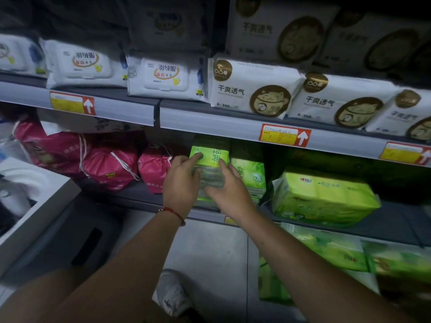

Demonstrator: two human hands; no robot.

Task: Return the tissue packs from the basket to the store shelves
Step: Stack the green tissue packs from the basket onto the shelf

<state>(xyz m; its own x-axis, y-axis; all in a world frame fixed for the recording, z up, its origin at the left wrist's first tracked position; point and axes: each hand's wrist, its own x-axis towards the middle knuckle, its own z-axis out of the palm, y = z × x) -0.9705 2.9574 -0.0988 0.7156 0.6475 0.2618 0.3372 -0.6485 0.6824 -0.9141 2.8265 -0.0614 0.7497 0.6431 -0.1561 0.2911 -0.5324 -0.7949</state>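
pink bags (112, 164) left, green packs (324, 197) right

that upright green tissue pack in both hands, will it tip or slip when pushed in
The green tissue pack stands tall on a narrow end, so it may tip. Its glossy wrap looks slippery, though the left hand and right hand flank it. It probably squashes somewhat.
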